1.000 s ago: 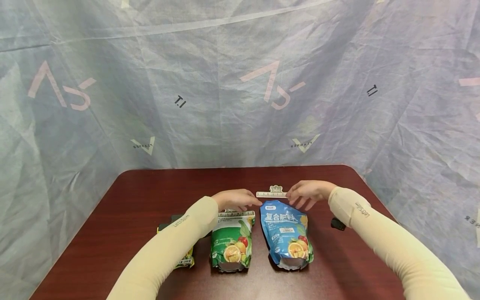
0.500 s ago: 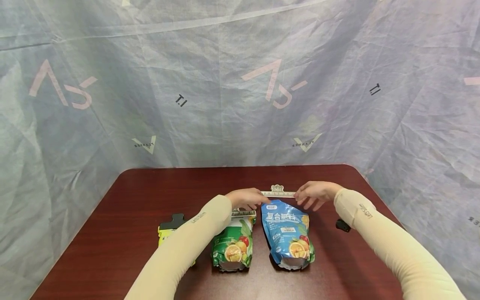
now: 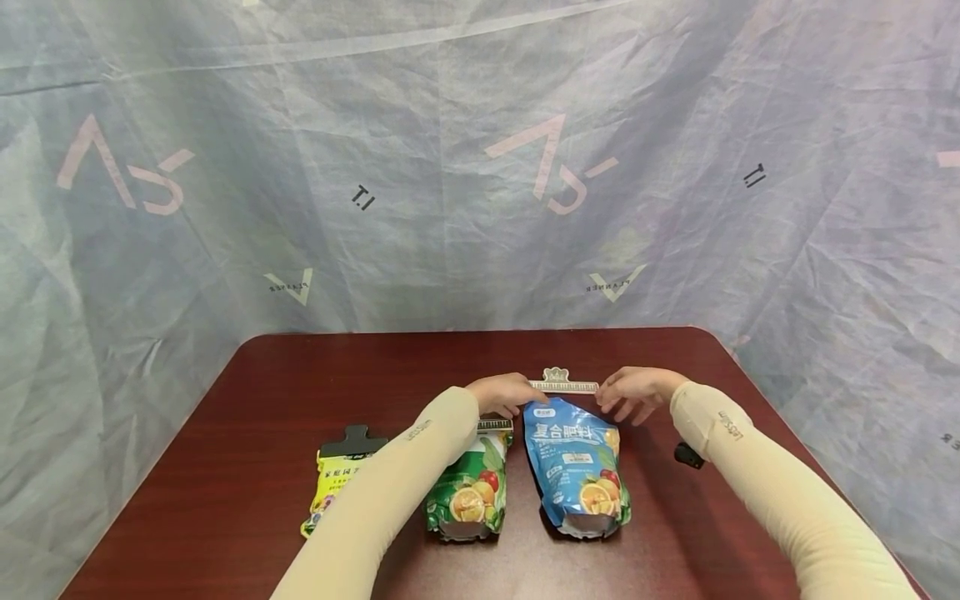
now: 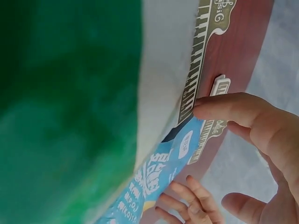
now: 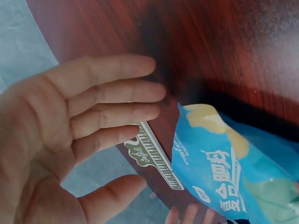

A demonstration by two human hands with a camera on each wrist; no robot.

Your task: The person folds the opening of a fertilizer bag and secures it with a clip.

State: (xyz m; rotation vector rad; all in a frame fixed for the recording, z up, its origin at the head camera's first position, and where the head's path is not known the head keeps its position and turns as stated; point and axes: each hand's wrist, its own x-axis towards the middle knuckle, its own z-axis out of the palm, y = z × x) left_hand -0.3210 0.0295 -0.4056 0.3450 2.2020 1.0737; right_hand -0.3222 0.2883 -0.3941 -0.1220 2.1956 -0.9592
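A blue pouch (image 3: 570,467) printed with fruit lies on the table, its top edge toward the far side. My left hand (image 3: 504,393) hovers at the pouch's upper left corner, fingers loosely extended; whether the index fingertip touches it I cannot tell. At the upper right side, my right hand (image 3: 639,392) has its fingers spread and nothing in its palm (image 5: 37,126). Just beyond the pouch lies a piano-key patterned clip (image 3: 558,387), its ends close to both hands. A green pouch (image 3: 468,492), partly behind my left sleeve, bears a similar clip (image 4: 198,60) along its top.
Left of the green pouch is a yellow packet (image 3: 330,483) with a black clip (image 3: 352,442) on its top, partly covered by the left forearm. A small black object (image 3: 687,455) sits by the right forearm. Grey printed cloth (image 3: 450,208) hangs behind the dark red table (image 3: 300,375).
Both hands have shifted a little to the right, the left one more, uncovering the yellow packet and its black clip. The pouches look unmoved on the table.
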